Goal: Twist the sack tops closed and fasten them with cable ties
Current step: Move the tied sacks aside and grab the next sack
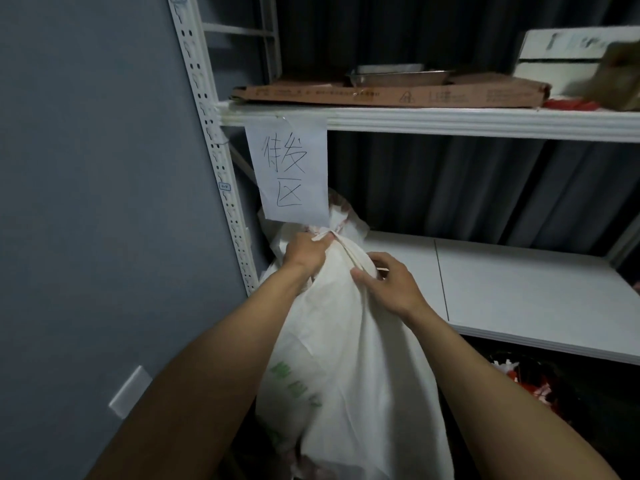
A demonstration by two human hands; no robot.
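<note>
A tall white woven sack (349, 368) with green print stands between my arms, against the left end of a white shelf unit. Its top is gathered into a narrow neck, and a pale tie (325, 234) circles that neck, with the loose sack mouth fanning out above it. My left hand (304, 252) grips the bunched cloth just under the neck. My right hand (389, 282) lies on the sack's upper right side, thumb and fingers pinching a fold of cloth.
A handwritten paper sign (289, 171) hangs from the upper shelf edge (450, 121) right above the sack top. The white lower shelf board (519, 289) stretches to the right. A cardboard box (388, 93) and metal tray lie on the upper shelf. Grey wall at left.
</note>
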